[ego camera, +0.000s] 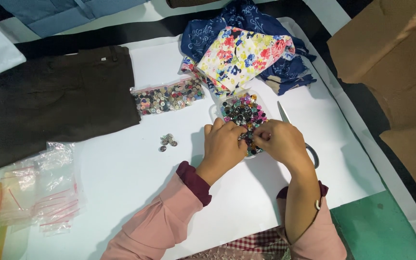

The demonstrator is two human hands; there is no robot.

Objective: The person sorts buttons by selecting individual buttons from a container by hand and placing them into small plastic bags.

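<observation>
A clear plastic tray [214, 111] heaped with colourful buttons [243, 110] sits on a white sheet [121, 168]. My left hand [223, 144] and my right hand [281, 141] rest together over the tray's near end, fingertips curled into the buttons. What the fingers pinch is hidden, so I cannot tell whether either hand holds a button. A small cluster of silvery buttons [167, 141] lies loose on the sheet left of my left hand. Both arms wear pink sleeves with dark red cuffs.
A zip bag of mixed buttons [168, 97] lies behind the loose cluster. Scissors [285, 114] lie right of the tray, partly under my right hand. Dark folded trousers [54, 101] lie left, floral and blue fabrics [242, 53] behind, empty zip bags [42, 190] front left, cardboard [396, 58] right.
</observation>
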